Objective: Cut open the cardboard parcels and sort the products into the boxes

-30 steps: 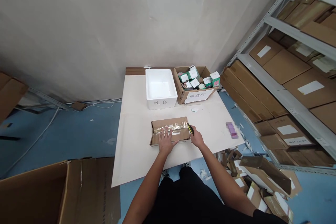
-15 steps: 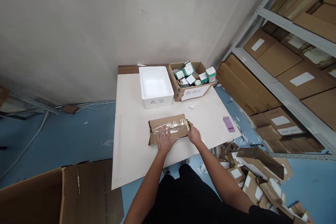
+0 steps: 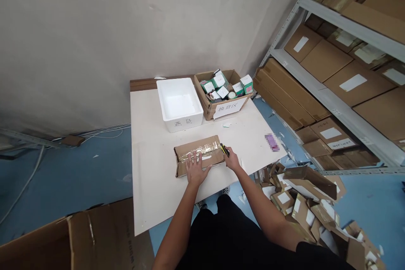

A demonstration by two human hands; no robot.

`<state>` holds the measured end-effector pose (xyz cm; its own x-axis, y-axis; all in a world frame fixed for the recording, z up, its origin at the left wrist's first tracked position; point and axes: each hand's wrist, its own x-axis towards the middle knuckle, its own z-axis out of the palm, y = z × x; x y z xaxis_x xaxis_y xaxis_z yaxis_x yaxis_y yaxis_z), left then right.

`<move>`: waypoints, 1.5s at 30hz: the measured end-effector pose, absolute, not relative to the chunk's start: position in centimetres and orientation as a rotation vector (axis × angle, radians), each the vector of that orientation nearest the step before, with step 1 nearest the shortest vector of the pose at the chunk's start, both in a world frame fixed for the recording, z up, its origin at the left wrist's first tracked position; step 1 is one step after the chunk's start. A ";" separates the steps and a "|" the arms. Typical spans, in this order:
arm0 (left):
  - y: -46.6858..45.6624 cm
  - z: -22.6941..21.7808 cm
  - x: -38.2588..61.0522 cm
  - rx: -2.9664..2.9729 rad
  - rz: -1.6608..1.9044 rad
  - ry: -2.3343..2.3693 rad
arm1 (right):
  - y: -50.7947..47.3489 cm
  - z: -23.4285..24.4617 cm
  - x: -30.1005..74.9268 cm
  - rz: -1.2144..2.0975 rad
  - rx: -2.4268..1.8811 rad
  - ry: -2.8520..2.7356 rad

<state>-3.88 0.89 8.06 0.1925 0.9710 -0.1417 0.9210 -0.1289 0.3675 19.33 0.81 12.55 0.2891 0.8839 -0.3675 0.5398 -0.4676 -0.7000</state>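
A flat brown cardboard parcel point(image 3: 202, 151) sealed with clear tape lies on the white table point(image 3: 152, 185). My left hand point(image 3: 194, 168) rests flat on its near side, fingers spread. My right hand point(image 3: 232, 160) is closed round a yellow and black box cutter point(image 3: 224, 149), whose tip sits at the parcel's right end.
A white foam box point(image 3: 179, 105) and an open carton of small green and white boxes point(image 3: 223, 91) stand at the table's far edge. Metal shelving with brown cartons point(image 3: 332, 63) fills the right. Torn cardboard scraps point(image 3: 310, 206) litter the blue floor. A large open carton point(image 3: 76, 244) sits lower left.
The view has swung a little to the right, so the table sits further left in the picture. Both hands keep their places on the parcel and the cutter.
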 end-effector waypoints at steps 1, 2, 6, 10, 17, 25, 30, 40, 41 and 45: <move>0.9 8.1 -3.9 2.106 0.176 1.776 | 1.0 12.3 19.5 1.095 -2.068 -1.202; 1.0 8.1 -3.9 2.108 0.166 1.775 | 1.1 12.0 19.6 1.155 -2.007 -1.126; 1.1 8.2 -4.0 2.119 0.162 1.777 | 1.4 11.1 20.1 1.321 -1.733 -0.873; 1.1 8.1 -4.1 2.135 0.194 1.776 | 2.0 11.0 20.2 1.346 -1.645 -0.805; 1.1 8.1 -4.0 2.147 0.156 1.798 | 2.6 12.4 21.7 1.475 -1.641 -0.960; 1.3 8.2 -4.0 2.129 0.092 1.784 | 1.6 12.0 22.0 1.458 -1.678 -1.043; 1.3 8.2 -4.0 2.134 0.078 1.788 | 0.5 11.4 22.1 1.482 -1.649 -1.007; 1.7 8.0 -4.2 2.142 0.061 1.765 | -2.5 11.1 22.0 1.435 -1.685 -1.066; 1.6 8.0 -4.2 2.143 0.069 1.770 | -2.6 11.0 22.0 1.406 -1.694 -1.059; 1.1 8.1 -4.2 2.142 0.098 1.780 | -2.3 11.3 21.9 1.287 -1.783 -1.075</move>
<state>-4.16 1.08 8.11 0.2072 0.9635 -0.1694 0.9391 -0.1474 0.3105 21.89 -2.28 11.30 0.1697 0.9022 -0.3966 0.2298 -0.4276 -0.8743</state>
